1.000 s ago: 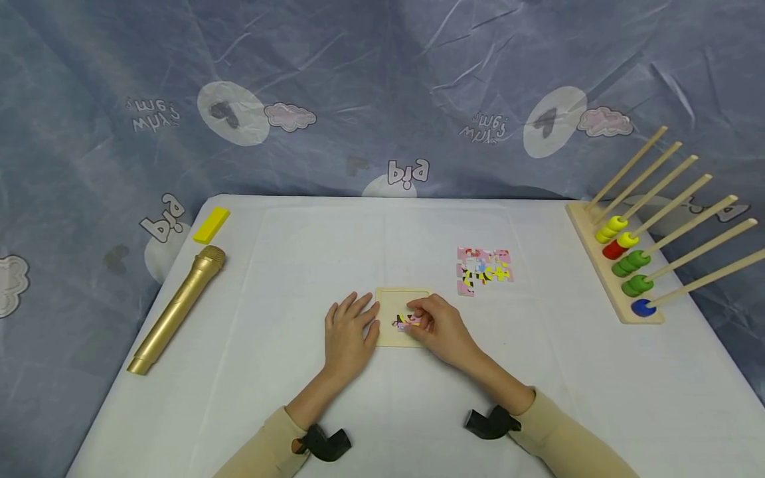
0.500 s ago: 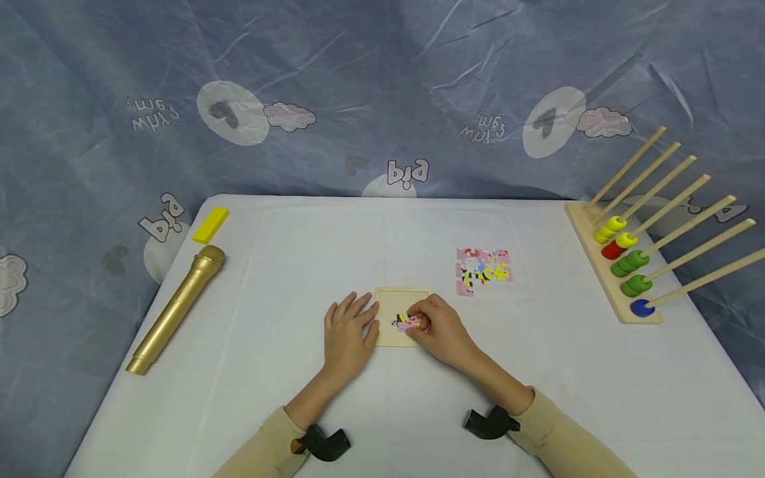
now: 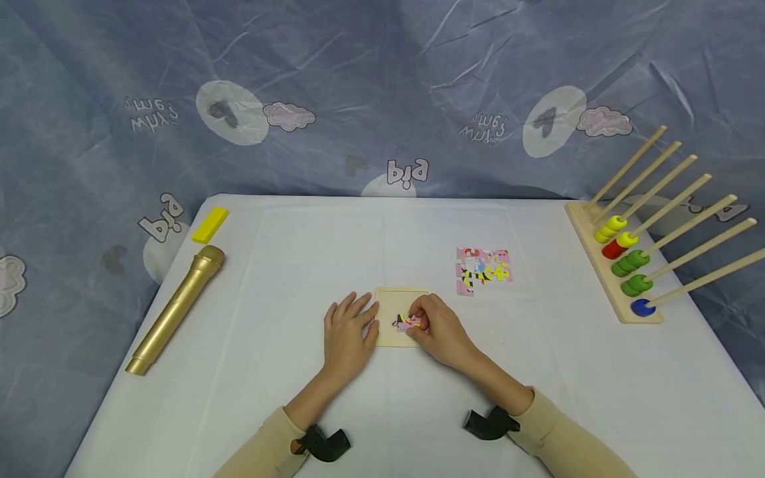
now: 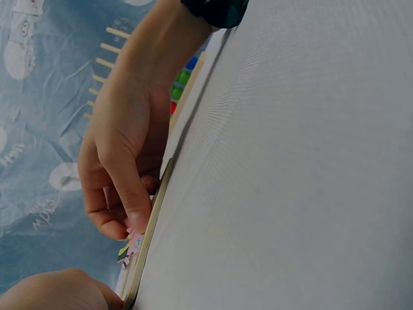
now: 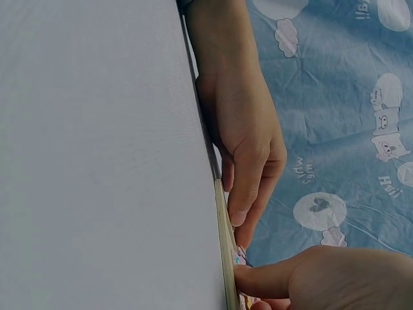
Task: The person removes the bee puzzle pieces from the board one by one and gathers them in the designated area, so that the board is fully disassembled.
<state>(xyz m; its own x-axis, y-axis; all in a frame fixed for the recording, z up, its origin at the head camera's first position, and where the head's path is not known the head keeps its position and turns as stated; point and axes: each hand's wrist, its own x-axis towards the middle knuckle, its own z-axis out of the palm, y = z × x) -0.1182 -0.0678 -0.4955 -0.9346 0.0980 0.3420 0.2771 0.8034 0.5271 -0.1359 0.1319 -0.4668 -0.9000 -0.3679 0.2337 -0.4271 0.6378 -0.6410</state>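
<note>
A shallow wooden puzzle tray (image 3: 391, 299) lies flat in the middle of the table. My left hand (image 3: 349, 335) rests with extended fingers beside the tray, its fingertips at the left edge. Over the tray's right part, my right hand (image 3: 441, 332) pinches a small printed jigsaw piece (image 3: 408, 322) in pink, yellow and black between thumb and fingers. The fingers hide part of that piece. In the left wrist view the jigsaw piece (image 4: 134, 245) shows just above the tray rim, beneath the right thumb.
A partly joined group of jigsaw pieces (image 3: 478, 269) lies beyond the right hand. At far right stands a wooden peg abacus (image 3: 609, 265) with coloured beads and tall rods. On the left are a gold microphone (image 3: 179, 309) and a yellow block (image 3: 210, 226).
The right hand's fingertips shift very slightly over the jigsaw piece. The left hand, the tray and the other pieces stay put.
</note>
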